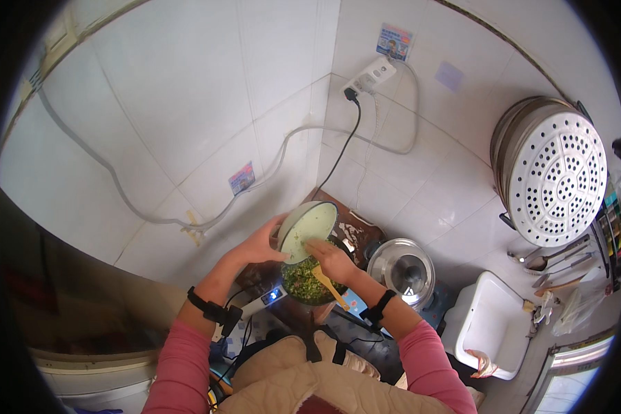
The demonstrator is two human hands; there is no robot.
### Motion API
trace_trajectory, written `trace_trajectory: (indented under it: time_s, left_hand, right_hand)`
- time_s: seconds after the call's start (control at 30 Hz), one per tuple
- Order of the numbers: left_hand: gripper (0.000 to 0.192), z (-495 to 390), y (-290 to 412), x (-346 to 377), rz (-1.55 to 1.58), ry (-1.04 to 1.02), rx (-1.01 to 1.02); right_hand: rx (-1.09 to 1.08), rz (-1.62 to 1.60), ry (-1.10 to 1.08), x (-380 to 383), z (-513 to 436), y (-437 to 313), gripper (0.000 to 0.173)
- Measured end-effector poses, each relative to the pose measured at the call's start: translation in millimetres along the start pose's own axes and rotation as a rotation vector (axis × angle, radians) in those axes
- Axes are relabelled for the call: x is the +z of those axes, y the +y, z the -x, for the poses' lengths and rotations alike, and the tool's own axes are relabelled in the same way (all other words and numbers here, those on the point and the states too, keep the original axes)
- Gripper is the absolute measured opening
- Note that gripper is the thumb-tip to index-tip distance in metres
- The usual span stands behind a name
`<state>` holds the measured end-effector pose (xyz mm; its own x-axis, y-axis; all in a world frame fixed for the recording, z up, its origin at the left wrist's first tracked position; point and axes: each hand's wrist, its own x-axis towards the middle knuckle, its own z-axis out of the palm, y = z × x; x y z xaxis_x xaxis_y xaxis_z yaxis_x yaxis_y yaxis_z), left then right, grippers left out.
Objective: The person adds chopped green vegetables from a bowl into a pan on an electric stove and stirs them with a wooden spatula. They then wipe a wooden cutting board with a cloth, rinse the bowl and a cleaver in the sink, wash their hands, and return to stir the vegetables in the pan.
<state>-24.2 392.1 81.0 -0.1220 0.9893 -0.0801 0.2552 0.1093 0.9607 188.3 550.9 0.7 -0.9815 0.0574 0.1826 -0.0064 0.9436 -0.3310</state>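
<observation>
My left hand [261, 242] grips the rim and side of a pale bowl [310, 227], tilted over a dark pan [310, 301]. My right hand [331, 261] has its fingers at the bowl's inner side, where small food bits cling; whether they pinch anything is hidden. Chopped green food [300, 279] fills the pan. A yellow spatula [331, 290] lies in it, its handle over the near right rim and below my right hand.
Right of the pan stands a lidded metal pot [401, 271]. A white sink [497, 326] is farther right, beneath hanging utensils and a perforated steamer tray [559, 178]. A power strip [368, 75] hangs on the tiled wall, its black cord running down behind the wooden table [359, 227].
</observation>
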Motion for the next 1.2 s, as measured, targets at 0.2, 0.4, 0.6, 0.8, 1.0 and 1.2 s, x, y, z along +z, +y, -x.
trace_trajectory:
  time_s: [0.2,0.4,0.6,0.8,1.0,1.2]
  left_hand:
    - [0.106,-1,6,2,0.025,-0.019,-0.058]
    - [0.104,-2,11,4,0.091,-0.014,-0.053]
    - [0.105,0,16,0,0.103,-0.005,-0.167]
    - [0.107,-1,15,-4,0.083,-0.017,-0.123]
    - [0.105,-1,12,-7,-0.009,0.063,-0.118]
    - [0.104,-4,17,-4,-0.073,0.049,-0.127]
  right_hand:
    - [-0.025,-0.079,0.271,5,-5,-10,0.071]
    - [-0.046,-0.117,0.350,0,-11,-28,0.074]
    - [-0.010,0.033,0.050,-2,-12,-40,0.079]
    - [-0.216,0.135,0.151,7,-3,-51,0.073]
    - [0.070,0.257,0.031,13,8,-57,0.075]
    - [0.281,0.372,0.038,38,10,-41,0.081]
